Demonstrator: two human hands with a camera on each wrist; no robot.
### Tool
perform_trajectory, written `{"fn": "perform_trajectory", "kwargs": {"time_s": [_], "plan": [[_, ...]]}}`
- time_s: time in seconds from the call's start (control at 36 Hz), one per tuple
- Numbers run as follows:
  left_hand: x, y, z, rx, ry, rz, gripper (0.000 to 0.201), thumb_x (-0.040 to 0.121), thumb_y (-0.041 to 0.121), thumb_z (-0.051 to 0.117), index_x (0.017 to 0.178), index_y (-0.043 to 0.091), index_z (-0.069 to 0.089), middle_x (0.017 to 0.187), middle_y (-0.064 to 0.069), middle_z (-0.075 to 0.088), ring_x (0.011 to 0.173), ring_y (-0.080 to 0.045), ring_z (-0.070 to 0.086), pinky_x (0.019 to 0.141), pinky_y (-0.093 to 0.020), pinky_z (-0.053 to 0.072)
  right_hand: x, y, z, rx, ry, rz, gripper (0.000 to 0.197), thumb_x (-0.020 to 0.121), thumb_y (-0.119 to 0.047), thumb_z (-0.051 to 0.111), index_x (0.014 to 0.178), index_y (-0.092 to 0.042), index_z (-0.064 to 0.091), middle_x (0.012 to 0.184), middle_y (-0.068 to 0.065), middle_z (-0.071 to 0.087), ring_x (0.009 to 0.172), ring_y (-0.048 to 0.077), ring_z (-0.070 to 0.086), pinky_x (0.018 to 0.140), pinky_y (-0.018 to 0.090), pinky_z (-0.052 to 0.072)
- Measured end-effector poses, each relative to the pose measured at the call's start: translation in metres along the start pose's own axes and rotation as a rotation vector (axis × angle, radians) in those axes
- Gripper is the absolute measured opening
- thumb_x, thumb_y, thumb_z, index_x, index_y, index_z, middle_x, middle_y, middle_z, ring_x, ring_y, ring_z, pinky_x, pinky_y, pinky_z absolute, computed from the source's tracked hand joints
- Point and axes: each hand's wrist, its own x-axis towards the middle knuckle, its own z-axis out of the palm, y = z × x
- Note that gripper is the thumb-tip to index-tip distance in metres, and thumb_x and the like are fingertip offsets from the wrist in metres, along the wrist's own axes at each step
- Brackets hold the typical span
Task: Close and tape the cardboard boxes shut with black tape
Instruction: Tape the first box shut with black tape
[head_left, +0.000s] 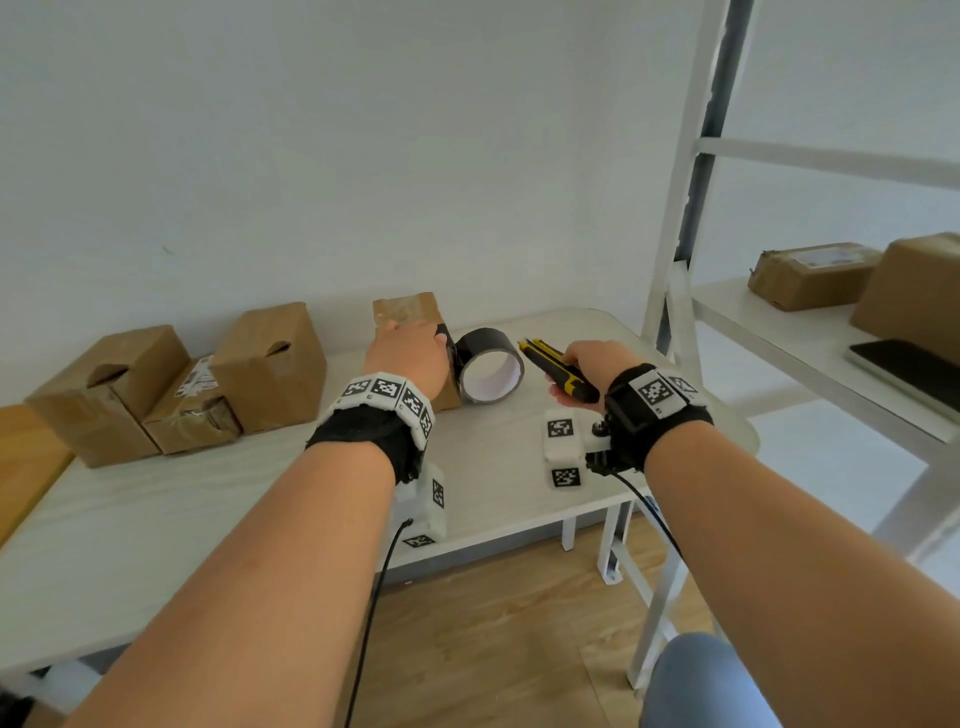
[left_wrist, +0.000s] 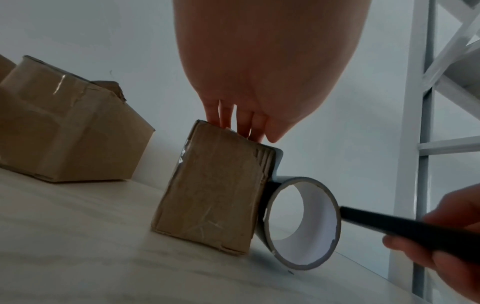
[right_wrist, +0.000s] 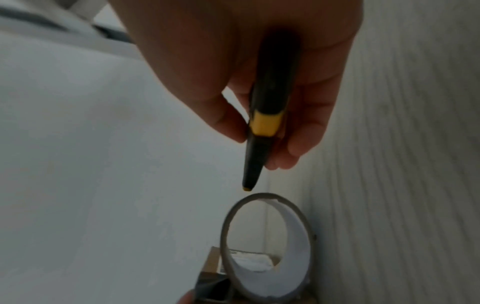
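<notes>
2 hands are working: left hand (head_left: 410, 352) fingers (left_wrist: 226, 117) pressing flat on the box (left_wrist: 215, 197); right hand (head_left: 597, 364) gripping a knife (head_left: 556, 370) beside the tape roll (head_left: 488, 371).

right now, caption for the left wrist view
Left hand steadies box; right hand brings knife to tape roll.

The tape roll (head_left: 491, 370) stands on the table (head_left: 208, 499), touching the box's (head_left: 408, 312) right side.

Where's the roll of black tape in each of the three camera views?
Head: roll of black tape at centre, on the table between the hands.
Left wrist: lower right, leaning against the small cardboard box.
Right wrist: bottom centre, below the utility knife tip.
Shared landmark: the roll's white inner core.
</notes>
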Motion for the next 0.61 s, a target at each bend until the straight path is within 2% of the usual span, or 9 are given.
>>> {"fn": "perform_trajectory", "kwargs": {"time_s": [0.11,0.17,0.22,0.28,0.36,0.42,0.47,0.53,0.61], "plan": [[-0.003,0.000,-0.002,-0.034,0.020,-0.012,0.038,0.102,0.025,0.023,0.117,0.013,0.056,0.129,-0.008,0.054,0.129,-0.029,0.036,0.101,-0.042,0.036,-0.005,0.001,0.005,0.205,-0.075,-0.009,0.005,0.092,-0.004,0.046,0.092,-0.004,0.051,0.095,0.018,0.061,0.083,0.030,0.067,0.070,0.037,0.060],[-0.003,-0.001,-0.003,-0.075,0.009,-0.012,0.038,0.102,0.023,0.024,0.130,0.017,0.049,0.136,-0.010,0.050,0.133,-0.028,0.032,0.102,-0.041,0.035,-0.005,0.002,0.007,0.202,-0.097,-0.027,0.012,0.093,-0.002,0.045,0.102,-0.002,0.053,0.095,0.017,0.062,0.083,0.029,0.068,0.071,0.036,0.060],[-0.002,-0.003,-0.002,-0.086,-0.006,-0.002,0.039,0.101,0.022,0.025,0.135,0.023,0.045,0.139,-0.011,0.046,0.133,-0.026,0.033,0.101,-0.039,0.036,-0.007,0.002,0.010,0.100,-0.110,-0.053,0.026,0.093,-0.001,0.046,0.119,0.003,0.053,0.096,0.017,0.064,0.088,0.030,0.070,0.079,0.038,0.059],[0.000,-0.006,0.000,-0.073,-0.001,0.009,0.035,0.099,0.020,0.028,0.125,0.022,0.052,0.132,-0.010,0.049,0.126,-0.026,0.041,0.093,-0.036,0.038,-0.009,0.001,0.012,-0.013,-0.102,-0.110,0.031,0.094,-0.002,0.048,0.124,0.006,0.052,0.091,0.015,0.065,0.092,0.031,0.070,0.086,0.043,0.057],[0.003,-0.009,0.004,-0.056,0.008,0.019,0.027,0.097,0.017,0.031,0.103,0.017,0.058,0.113,-0.007,0.055,0.112,-0.024,0.048,0.078,-0.029,0.033,-0.009,0.000,0.013,-0.065,-0.047,-0.181,0.030,0.094,0.000,0.048,0.123,0.008,0.052,0.078,0.012,0.062,0.078,0.028,0.066,0.085,0.041,0.057],[0.002,-0.009,0.005,-0.061,0.011,0.028,0.028,0.098,0.016,0.032,0.104,0.014,0.059,0.107,-0.006,0.056,0.113,-0.023,0.048,0.078,-0.028,0.032,-0.011,-0.001,0.013,-0.085,-0.038,-0.190,0.033,0.095,-0.002,0.049,0.126,0.007,0.050,0.077,0.014,0.061,0.073,0.028,0.065,0.080,0.038,0.059],[0.002,-0.008,0.004,-0.044,0.014,0.041,0.032,0.098,0.015,0.032,0.112,0.013,0.060,0.113,-0.008,0.059,0.118,-0.024,0.046,0.082,-0.030,0.035,-0.016,-0.002,0.013,-0.072,-0.024,-0.190,0.035,0.097,-0.005,0.049,0.131,0.003,0.047,0.089,0.021,0.063,0.057,0.025,0.067,0.057,0.029,0.060],[0.001,-0.006,0.001,-0.023,0.015,0.052,0.034,0.099,0.014,0.032,0.117,0.011,0.060,0.119,-0.008,0.059,0.118,-0.025,0.047,0.088,-0.032,0.037,-0.020,-0.001,0.012,-0.063,0.013,-0.234,0.035,0.098,-0.008,0.049,0.132,-0.001,0.048,0.092,0.023,0.065,0.039,0.016,0.062,0.036,0.021,0.049],[-0.001,-0.005,-0.001,0.007,0.027,0.081,0.036,0.100,0.015,0.030,0.119,0.008,0.059,0.123,-0.008,0.059,0.117,-0.027,0.048,0.093,-0.033,0.038,-0.021,0.001,0.011,-0.086,0.047,-0.287,0.029,0.097,-0.014,0.052,0.123,-0.002,0.055,0.074,0.015,0.066,0.033,0.013,0.059,0.033,0.015,0.041]]}}
